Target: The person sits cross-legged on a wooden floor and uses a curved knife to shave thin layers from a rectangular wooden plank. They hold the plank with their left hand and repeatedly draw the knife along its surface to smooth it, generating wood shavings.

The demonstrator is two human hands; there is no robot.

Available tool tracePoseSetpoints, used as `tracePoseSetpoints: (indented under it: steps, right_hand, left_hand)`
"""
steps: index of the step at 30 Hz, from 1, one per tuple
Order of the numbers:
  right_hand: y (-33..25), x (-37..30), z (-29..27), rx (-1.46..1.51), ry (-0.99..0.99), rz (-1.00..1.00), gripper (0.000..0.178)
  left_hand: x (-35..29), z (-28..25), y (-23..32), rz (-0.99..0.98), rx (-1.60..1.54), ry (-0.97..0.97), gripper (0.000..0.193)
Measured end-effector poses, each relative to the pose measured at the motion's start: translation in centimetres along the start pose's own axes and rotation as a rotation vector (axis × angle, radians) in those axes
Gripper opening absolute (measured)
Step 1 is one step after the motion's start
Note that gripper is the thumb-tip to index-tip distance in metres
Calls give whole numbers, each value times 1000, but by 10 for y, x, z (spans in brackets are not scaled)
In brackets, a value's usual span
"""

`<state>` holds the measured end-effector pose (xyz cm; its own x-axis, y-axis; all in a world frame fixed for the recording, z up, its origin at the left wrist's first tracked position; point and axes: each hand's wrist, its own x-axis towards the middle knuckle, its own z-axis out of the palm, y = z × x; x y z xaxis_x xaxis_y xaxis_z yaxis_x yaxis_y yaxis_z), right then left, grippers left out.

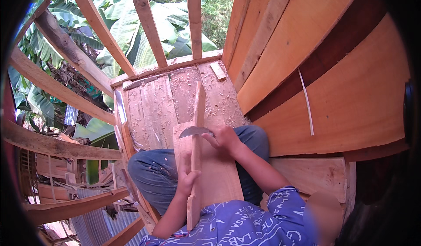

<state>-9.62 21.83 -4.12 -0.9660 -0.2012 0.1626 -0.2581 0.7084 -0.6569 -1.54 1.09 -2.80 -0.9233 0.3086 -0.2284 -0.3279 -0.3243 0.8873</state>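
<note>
My left hand (188, 181) is closed around the lower part of a long narrow wooden strip (199, 108), which stands on edge and points away from me, its near end against my shirt. In my right hand (224, 138) is a knife with a curved blade (193, 131). The blade lies across the strip above my left hand, its tip pointing left; whether it bites into the wood I cannot tell. Beneath the strip, a wide flat board (220, 176) rests over my lap between my bent knees. The knife's handle is mostly hidden in my fingers.
Wood shavings lie scattered over the plank floor (149, 105). A small wood offcut (217, 70) sits near the far edge. Slatted wooden rails (147, 22) stand ahead and to the left, with banana leaves beyond. A plank wall (333, 101) rises close on my right.
</note>
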Motion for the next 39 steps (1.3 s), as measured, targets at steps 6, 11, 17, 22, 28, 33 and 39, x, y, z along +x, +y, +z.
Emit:
tracePoseSetpoints:
  steps: [6, 11, 17, 22, 28, 33, 39]
  right_hand:
    - [30, 21, -20, 45, 107, 405, 52]
    - [10, 2, -10, 48, -23, -53, 53]
    - [5, 18, -24, 61, 75, 254, 52]
    - [-8, 2, -21, 21, 28, 167, 52]
    - [10, -8, -17, -6, 140, 164, 51]
    - [22, 4, -16, 105, 84, 314, 48]
    - [29, -8, -8, 86, 74, -43, 49]
  left_hand:
    - [-2, 14, 1, 22, 37, 4, 77]
    - [2, 12, 3, 22, 28, -11, 74]
    - [2, 18, 5, -9, 72, 40, 81]
    - [4, 18, 6, 16, 38, 4, 71]
    - [3, 16, -10, 57, 87, 18, 67]
    - [5, 18, -15, 81, 143, 21, 68]
    - [5, 16, -13, 65, 121, -6, 72]
